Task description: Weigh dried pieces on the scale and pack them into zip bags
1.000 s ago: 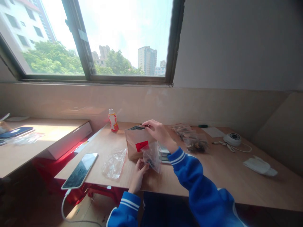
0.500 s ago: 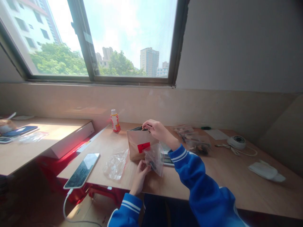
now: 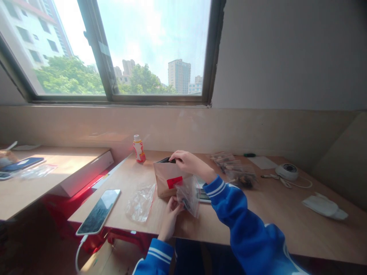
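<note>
Beneath the bright window (image 3: 155,46), the pale wooden worktop (image 3: 281,206) carries everything I am following from afar through the head camera. I see the paper bag (image 3: 164,177) standing almost upright straight ahead of the person, mouth up, its broad face turned this way; I cannot judge which of its sides is longest. My right hand (image 3: 190,164) is nearer its opening, reaching over from the right with curled fingers at the rim; the fingertips are hidden among dark contents, so I cannot tell whether they grip anything. My left hand (image 3: 171,212) sits low, just in front of the bag's base, thumb and fingers closed in a pinch on the clear plastic bag (image 3: 191,196), which leans up before the paper bag's right lower corner with something dark inside. For writing, I find a red label (image 3: 174,182) on the paper bag with a small dark mark I cannot read, and the bottle (image 3: 139,150) behind, to the left, wears red-and-white print too small to make out. I spot no legible brand on the phone (image 3: 99,212) at the left edge.
</note>
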Motion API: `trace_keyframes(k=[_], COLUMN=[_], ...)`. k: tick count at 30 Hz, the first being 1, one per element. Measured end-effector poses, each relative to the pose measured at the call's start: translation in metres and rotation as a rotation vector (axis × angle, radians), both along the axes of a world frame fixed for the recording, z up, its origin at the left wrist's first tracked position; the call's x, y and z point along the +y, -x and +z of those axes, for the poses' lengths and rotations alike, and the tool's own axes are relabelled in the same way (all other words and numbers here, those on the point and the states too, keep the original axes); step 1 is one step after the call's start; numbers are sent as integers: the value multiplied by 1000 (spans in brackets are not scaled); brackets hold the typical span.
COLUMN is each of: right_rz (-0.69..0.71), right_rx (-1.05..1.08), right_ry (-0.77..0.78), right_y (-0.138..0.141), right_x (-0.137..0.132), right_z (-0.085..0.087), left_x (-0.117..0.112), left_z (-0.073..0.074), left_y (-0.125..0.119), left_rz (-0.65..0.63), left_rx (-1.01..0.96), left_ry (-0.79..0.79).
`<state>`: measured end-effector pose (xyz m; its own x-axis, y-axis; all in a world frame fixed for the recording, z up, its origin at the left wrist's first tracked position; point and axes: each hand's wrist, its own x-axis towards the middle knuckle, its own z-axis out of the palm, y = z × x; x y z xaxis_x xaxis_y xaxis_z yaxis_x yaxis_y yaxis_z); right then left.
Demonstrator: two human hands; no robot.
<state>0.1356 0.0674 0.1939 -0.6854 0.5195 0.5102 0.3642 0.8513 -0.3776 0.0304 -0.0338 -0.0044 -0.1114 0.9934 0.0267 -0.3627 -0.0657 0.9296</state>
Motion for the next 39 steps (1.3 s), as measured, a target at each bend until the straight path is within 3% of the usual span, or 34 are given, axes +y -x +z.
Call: trace_keyframes(k=[13, 17, 20, 24, 27, 32, 34, 37, 39], right_rz=[-13, -7, 44, -2, -47, -301, -367, -263, -148], right_rx=[285, 419, 330, 143, 109, 304, 388, 353, 260], right_ry=[13, 193, 405, 652, 690, 674, 744, 911, 892], right_y=[-2, -19, -47, -74, -75, -67, -67, -69, -69], right_x=[2, -18, -29, -34, -38, -43, -43, -45, -47], right_z=[1, 1, -19, -68, -97, -114, -119, -127, -131], left_x=[-2, -2, -2, -1, -1, 0, 0, 0, 0], left_z=[5, 8, 8, 7, 7, 8, 6, 3, 2], left_y=[-1, -2, -1, -1, -3, -3, -3, -2, -2], left_rz=[-2, -4, -3, -4, -12, 18, 32, 33, 21], left_rx=[-16, 3, 32, 38, 39, 62, 77, 80, 78], left_ry=[-12, -31, -48, -64, -63, -75, -78, -88, -89])
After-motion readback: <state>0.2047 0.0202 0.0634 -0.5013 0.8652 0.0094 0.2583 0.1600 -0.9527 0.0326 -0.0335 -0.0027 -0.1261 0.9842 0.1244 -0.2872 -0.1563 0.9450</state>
